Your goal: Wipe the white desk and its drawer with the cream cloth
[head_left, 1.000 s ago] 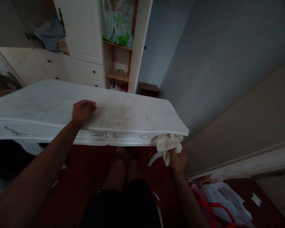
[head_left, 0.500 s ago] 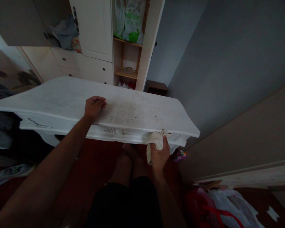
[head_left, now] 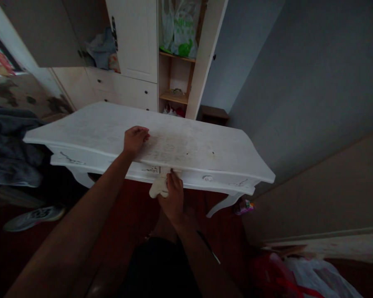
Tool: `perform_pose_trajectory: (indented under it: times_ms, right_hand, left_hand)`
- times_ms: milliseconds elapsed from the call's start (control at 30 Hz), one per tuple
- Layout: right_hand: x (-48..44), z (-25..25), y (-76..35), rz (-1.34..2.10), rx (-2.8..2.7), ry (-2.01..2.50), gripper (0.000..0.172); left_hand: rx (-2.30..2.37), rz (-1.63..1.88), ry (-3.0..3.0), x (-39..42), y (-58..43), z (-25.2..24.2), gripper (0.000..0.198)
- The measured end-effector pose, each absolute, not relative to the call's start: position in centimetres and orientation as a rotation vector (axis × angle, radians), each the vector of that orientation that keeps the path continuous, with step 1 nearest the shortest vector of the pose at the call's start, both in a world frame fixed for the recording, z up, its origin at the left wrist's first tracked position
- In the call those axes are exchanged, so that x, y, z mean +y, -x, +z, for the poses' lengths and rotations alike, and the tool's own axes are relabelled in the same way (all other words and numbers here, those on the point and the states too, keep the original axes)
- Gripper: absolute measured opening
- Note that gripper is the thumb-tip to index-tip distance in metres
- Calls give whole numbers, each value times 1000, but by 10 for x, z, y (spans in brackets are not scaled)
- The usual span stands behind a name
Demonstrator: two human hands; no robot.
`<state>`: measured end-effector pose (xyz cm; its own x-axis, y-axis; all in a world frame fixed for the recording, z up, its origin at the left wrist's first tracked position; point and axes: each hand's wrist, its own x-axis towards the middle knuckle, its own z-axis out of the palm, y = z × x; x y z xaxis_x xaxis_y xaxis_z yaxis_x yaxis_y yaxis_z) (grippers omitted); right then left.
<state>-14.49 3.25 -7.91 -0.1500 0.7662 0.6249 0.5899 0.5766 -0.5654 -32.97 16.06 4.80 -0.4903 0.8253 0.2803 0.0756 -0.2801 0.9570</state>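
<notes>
A white table [head_left: 224,153] with a scuffed, dusty top stands in front of me. My left hand [head_left: 134,139] rests on its top near the front edge, fingers curled down against the surface. Below the edge, my right hand [head_left: 172,198] is closed on a cream cloth [head_left: 159,187] and presses it against the table's front panel, near the middle, beside a painted scroll mark. A small round knob [head_left: 208,178] sits further right on the same panel.
A white wardrobe [head_left: 133,45] with drawers and open shelves holding plastic bags [head_left: 182,31] stands behind the table. A grey wall [head_left: 298,74] runs along the right. Dark clothing [head_left: 9,145] and a shoe [head_left: 34,216] lie left; bags [head_left: 301,273] lie at the lower right on the red floor.
My right hand has slid the cloth leftward along the table's front panel, from the right corner to near the middle. My left hand stays on the top. My view has shifted.
</notes>
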Motion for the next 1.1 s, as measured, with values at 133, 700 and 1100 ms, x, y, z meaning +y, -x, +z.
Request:
perform_pose_trajectory:
  times_ms: [133,700,1100]
  right_hand:
    - [35,-76,132,266,-1992,1028,75]
    - [29,-94,-28,62,-2192,1602,75]
    - [12,-83,-139,-22,-1418,1923,53]
  left_hand:
    - [1422,1827,-1124,162,331,47,5]
    - [1470,1844,-1096,162,331,50,6]
    - [1500,1809,-1112,164,330,50,7]
